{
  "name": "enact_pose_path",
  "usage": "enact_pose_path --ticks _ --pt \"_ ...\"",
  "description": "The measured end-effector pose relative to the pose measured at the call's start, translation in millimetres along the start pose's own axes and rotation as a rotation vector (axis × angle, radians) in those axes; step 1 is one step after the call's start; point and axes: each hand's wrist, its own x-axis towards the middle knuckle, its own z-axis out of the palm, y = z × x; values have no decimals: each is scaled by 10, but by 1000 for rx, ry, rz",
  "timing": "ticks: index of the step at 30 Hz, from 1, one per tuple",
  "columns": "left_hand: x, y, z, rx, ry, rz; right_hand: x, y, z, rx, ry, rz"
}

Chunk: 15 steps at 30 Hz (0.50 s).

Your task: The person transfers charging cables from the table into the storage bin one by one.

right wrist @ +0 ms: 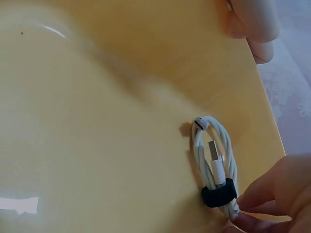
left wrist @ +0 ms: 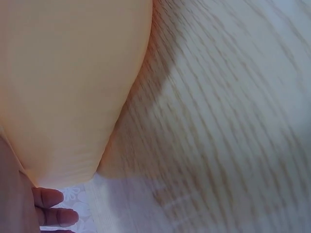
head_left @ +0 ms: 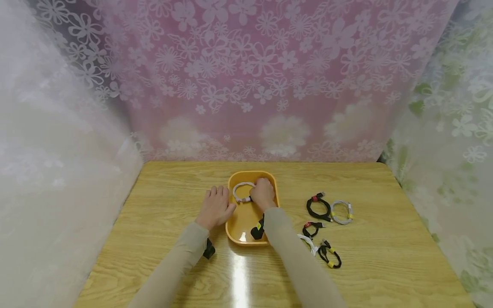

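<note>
A yellow-orange plastic tray [head_left: 246, 244] stands on the wooden table. Inside, toward its far end, is a coiled white USB cable [head_left: 243, 199] bound by a black strap [right wrist: 219, 193]. My right hand [head_left: 263, 193] reaches in by the far right corner and pinches the coil at its strapped end. One metal USB plug shows within the loop in the right wrist view. At the tray's left side my left hand [head_left: 216, 207] grips the rim, thumb on the inner side. Its fingertips [left wrist: 67, 217] appear past the tray wall in the left wrist view.
To the tray's right lie several coiled cables: a black one with a red tie [head_left: 319, 209], a pale one with yellow ties [head_left: 342, 222], a small black one [head_left: 310, 229], a white one [head_left: 308, 243] partly behind my right sleeve, and a black one with yellow ties [head_left: 330, 258]. Floral curtains surround the table.
</note>
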Motion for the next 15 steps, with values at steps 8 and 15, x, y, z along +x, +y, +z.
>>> enact_pose_path --ticks 8,15 --pt "8 -2 19 4 -4 -1 -27 2 -82 3 -47 -49" --pt "-3 -10 14 -32 22 17 -27 3 -153 -6 -120 -79"
